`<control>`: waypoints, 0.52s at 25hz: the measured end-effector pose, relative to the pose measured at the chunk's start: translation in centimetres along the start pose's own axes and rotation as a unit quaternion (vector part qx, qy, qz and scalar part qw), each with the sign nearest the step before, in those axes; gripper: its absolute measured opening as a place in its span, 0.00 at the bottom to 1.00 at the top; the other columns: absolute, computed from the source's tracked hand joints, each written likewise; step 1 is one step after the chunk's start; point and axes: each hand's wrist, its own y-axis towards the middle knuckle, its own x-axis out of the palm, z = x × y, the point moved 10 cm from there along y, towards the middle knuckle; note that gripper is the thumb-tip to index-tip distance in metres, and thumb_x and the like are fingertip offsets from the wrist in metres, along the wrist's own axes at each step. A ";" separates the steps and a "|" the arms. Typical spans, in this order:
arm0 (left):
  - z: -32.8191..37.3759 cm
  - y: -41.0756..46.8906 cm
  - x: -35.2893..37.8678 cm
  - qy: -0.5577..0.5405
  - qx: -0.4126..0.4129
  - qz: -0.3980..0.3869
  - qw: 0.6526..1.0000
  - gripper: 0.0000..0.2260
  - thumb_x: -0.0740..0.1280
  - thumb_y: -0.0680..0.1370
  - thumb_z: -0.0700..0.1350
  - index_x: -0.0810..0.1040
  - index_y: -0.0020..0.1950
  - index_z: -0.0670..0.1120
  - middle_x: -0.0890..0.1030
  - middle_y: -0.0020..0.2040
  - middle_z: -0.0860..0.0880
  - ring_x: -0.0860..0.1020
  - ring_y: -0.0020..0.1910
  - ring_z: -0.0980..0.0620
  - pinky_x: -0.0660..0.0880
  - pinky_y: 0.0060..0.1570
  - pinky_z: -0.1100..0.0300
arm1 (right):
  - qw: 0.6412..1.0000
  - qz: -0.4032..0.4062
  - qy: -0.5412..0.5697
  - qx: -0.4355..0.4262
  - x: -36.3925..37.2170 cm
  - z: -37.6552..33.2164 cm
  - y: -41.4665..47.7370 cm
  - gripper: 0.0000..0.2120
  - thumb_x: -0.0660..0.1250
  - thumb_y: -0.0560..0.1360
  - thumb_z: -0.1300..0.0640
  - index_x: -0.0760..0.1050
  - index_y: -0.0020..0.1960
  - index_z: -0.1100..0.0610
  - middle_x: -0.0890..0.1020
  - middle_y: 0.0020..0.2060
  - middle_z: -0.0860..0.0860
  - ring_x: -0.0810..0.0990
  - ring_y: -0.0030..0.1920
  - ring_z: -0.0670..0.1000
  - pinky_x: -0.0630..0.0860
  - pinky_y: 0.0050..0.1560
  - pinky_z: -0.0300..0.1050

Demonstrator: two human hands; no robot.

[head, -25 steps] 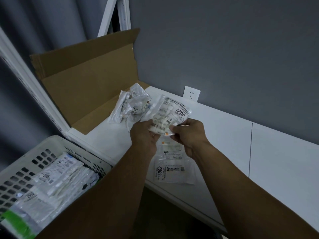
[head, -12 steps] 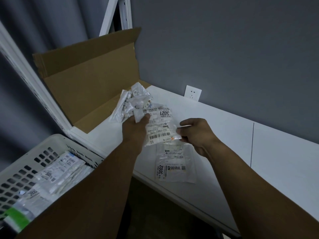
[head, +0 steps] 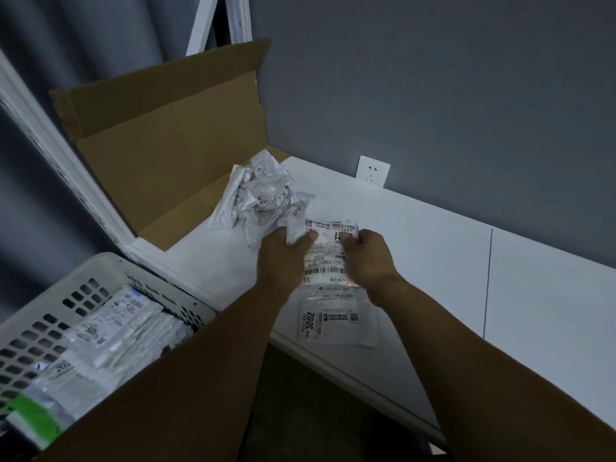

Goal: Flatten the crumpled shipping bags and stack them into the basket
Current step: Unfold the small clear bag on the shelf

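Both hands work one labelled shipping bag (head: 328, 251), held just above the worktop (head: 433, 261). The left hand (head: 283, 261) has a grip clamped on one edge and the right hand (head: 366, 258) on the other, stretching it smooth, I'd say. Beneath lies a flat bag marked 3002 (head: 333, 323). Behind, a crumpled heap (head: 263, 195) waits. The basket (head: 106, 260) already holds a stack of flattened bags (head: 110, 328). Well along, not finished.

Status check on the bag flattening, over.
Left hand and right hand pinch one shipping bag near its top. Flattened 3002 bag lies beneath on table. Crumpled pile behind; basket at left, part filled.
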 end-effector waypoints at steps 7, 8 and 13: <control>-2.6 0.9 -0.8 0.188 -0.030 0.026 0.981 0.14 0.59 0.84 0.47 0.79 0.52 0.40 0.81 0.48 0.44 0.78 0.46 0.45 0.71 0.44 0.57 | 0.985 -0.006 -0.170 -0.021 0.3 2.8 0.6 0.17 0.54 0.85 0.49 0.73 0.55 0.61 0.81 0.52 0.61 0.79 0.50 0.60 0.75 0.49 0.50; -2.7 0.9 -1.1 0.209 -0.022 0.031 0.977 0.14 0.59 0.84 0.48 0.79 0.54 0.40 0.80 0.48 0.43 0.78 0.48 0.45 0.70 0.45 0.57 | 0.984 -0.011 -0.174 -0.025 0.7 2.7 0.5 0.17 0.54 0.85 0.49 0.73 0.55 0.61 0.81 0.52 0.61 0.79 0.49 0.59 0.74 0.47 0.50; -3.7 1.5 -4.9 0.299 -0.013 0.073 0.951 0.15 0.57 0.84 0.51 0.79 0.54 0.43 0.82 0.51 0.43 0.78 0.50 0.44 0.73 0.49 0.54 | 0.967 -0.028 -0.253 -0.030 2.7 2.5 0.3 0.18 0.53 0.84 0.49 0.74 0.57 0.61 0.81 0.55 0.59 0.79 0.54 0.60 0.73 0.50 0.48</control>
